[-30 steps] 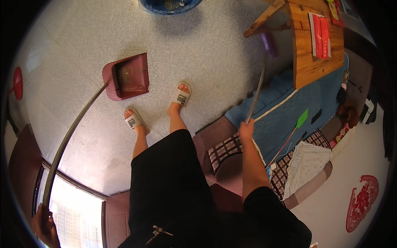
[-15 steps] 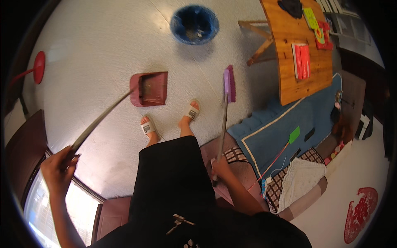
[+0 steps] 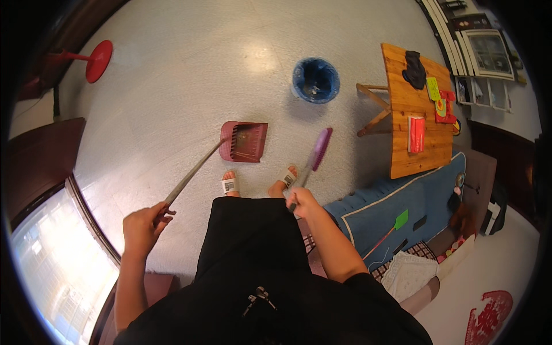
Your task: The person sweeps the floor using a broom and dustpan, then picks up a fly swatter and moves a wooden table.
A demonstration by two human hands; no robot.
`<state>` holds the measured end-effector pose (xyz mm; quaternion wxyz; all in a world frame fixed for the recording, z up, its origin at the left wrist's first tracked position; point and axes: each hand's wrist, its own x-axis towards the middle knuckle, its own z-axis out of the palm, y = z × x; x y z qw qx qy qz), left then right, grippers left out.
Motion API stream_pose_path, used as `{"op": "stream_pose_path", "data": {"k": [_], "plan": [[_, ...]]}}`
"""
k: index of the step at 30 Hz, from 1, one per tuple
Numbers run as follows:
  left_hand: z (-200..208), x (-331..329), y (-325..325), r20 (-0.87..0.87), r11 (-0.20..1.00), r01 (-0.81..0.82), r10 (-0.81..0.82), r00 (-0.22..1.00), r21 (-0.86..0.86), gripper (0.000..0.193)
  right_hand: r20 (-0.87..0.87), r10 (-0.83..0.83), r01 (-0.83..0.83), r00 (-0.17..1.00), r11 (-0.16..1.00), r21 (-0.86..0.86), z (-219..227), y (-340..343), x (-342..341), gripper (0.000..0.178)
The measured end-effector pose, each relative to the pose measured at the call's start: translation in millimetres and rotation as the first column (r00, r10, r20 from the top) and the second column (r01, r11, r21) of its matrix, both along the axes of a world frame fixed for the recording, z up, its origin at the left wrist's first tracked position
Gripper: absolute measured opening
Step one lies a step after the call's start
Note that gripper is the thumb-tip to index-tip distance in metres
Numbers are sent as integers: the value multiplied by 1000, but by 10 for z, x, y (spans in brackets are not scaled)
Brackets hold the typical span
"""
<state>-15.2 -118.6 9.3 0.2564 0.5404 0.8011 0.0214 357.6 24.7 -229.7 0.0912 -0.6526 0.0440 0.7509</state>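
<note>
Dustpan (image 3: pixel 231 152): maroon, on the floor (image 3: pixel 172 115) ahead of the feet (image 3: pixel 230 185)
Left hand (image 3: pixel 142 227): clenched round its long handle (image 3: pixel 195 171)
Broom (image 3: pixel 321 150): purple head right of the dustpan
Right hand (image 3: pixel 303 202): wrapped around the broom's stick (image 3: pixel 305 177)
Bin (image 3: pixel 300 93): blue, beyond both
Table (image 3: pixel 405 103): wooden, farther right

Glare (image 3: pixel 259 60) spots the pale floor (image 3: pixel 172 115). At right, a wooden counter (image 3: pixel 408 103) stands beside a blue-covered sofa (image 3: pixel 379 221); near right, the wall (image 3: pixel 500 253) is white; near left, a dark-framed opening (image 3: pixel 63 270) glows brightly.
</note>
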Motion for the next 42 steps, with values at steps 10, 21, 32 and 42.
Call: {"op": "stream_pose_path", "data": {"k": [10, 21, 32, 42], "plan": [[91, -395, -1664, 80, 566, -825, 823, 563, -14, 24, -379, -33, -20, 925, 991, -136, 304, 230, -1157, 28], [-290, -590, -1970, 274, 157, -980, 944, 186, 123, 30, -333, 626, -619, 705, 773, 141, 791, -405, -1154, 19], [6, -258, -1304, 173, -137, -986, 978, -118, 99, 31, -301, -389, 229, 871, 862, -453, 113, 2533, -1331, 9], [-49, 238, -816, 399, -455, -891, 814, -423, -16, 32, -36, 637, -543, 770, 684, 487, 401, 3066, -1308, 20]]}}
